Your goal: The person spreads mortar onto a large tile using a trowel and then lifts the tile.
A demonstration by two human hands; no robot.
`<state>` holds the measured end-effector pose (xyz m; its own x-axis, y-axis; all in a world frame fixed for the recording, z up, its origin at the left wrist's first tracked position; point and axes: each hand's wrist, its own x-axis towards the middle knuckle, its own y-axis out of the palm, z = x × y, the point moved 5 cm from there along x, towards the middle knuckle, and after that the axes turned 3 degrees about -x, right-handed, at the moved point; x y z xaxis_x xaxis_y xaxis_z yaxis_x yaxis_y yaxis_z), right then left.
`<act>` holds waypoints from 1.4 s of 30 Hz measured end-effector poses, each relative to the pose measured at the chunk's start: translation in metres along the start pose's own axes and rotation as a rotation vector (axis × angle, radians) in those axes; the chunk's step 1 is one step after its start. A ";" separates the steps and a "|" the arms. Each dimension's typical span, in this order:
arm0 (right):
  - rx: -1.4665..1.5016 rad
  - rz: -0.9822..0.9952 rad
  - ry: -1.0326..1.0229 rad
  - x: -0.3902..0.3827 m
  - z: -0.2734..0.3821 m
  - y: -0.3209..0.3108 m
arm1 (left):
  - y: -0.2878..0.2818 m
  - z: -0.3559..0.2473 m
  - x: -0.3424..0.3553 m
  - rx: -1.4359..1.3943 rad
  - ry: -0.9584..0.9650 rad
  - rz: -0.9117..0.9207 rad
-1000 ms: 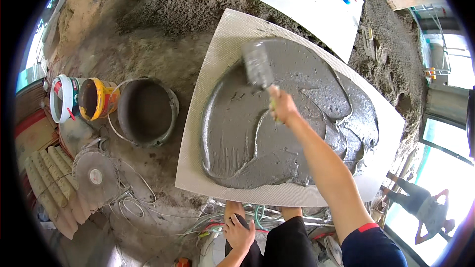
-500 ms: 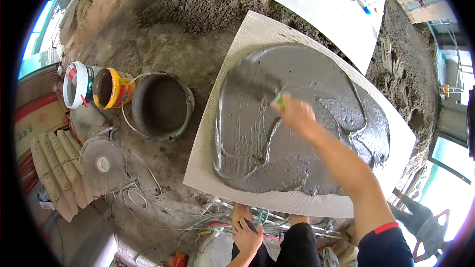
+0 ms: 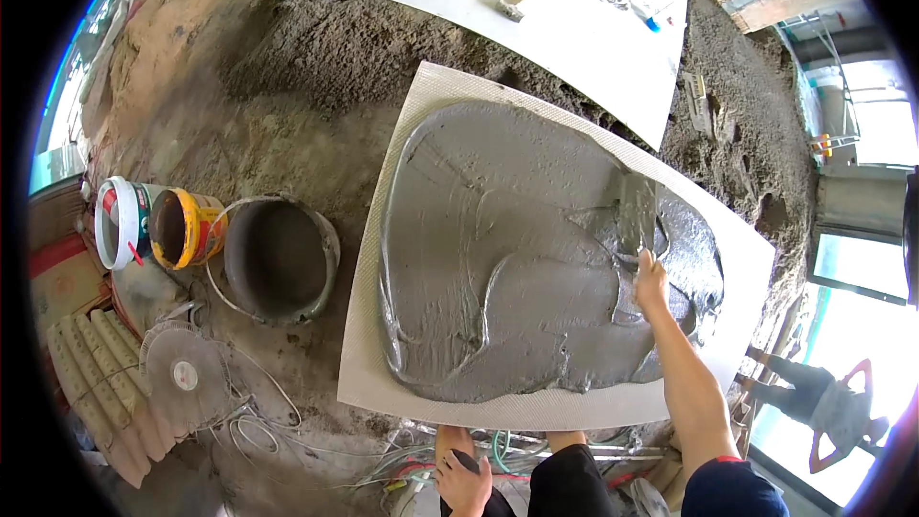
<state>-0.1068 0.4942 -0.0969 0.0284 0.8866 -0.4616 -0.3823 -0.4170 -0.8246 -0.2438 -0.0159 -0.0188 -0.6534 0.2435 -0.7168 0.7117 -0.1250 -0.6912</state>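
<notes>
My right hand [image 3: 652,284] grips the handle of a flat metal trowel [image 3: 638,213], whose blade is pressed into wet grey mortar. The mortar [image 3: 440,258] is spread in a thick layer over the back of a large pale tile [image 3: 369,364] with a textured surface. Ridges and smoothed swaths mark the layer, and its right end is wetter and rougher. My left hand [image 3: 463,484] rests on my left knee, fingers laid over it, holding no tool; a dark patch shows beside it.
At left stand a large dark mortar bucket [image 3: 278,258], a yellow bucket [image 3: 196,228] and a white bucket [image 3: 113,223]. A fan [image 3: 184,373] and cables [image 3: 254,426] lie nearer. Beyond is a white slab [image 3: 459,0] with small tools. A person [image 3: 833,412] stands at right.
My right hand has swept the trowel from the left-middle of the mortar to its right part, leaving fresh smoothed marks. My left hand stays on the knee. The view has shifted slightly.
</notes>
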 end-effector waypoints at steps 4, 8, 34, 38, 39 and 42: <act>0.546 0.132 0.170 0.003 0.016 0.032 | -0.013 -0.006 -0.005 0.030 -0.048 0.359; 0.464 0.365 0.112 -0.015 0.120 0.087 | -0.014 -0.012 0.000 0.021 -0.047 0.382; -0.378 -0.188 -0.290 0.069 0.160 -0.014 | -0.021 -0.017 0.007 0.063 0.038 0.246; -0.173 0.111 -0.432 0.006 0.211 0.015 | -0.022 -0.018 0.008 -0.010 0.014 0.278; -0.062 0.249 -0.418 -0.006 0.233 0.033 | -0.020 -0.014 0.008 0.002 0.009 0.261; -0.039 0.480 -0.457 -0.023 0.300 0.079 | -0.026 -0.016 0.011 -0.006 -0.010 0.275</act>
<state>-0.4150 0.5010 -0.0532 -0.5349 0.5925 -0.6023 -0.2212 -0.7862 -0.5770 -0.2651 0.0058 -0.0077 -0.4377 0.1917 -0.8784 0.8642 -0.1800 -0.4699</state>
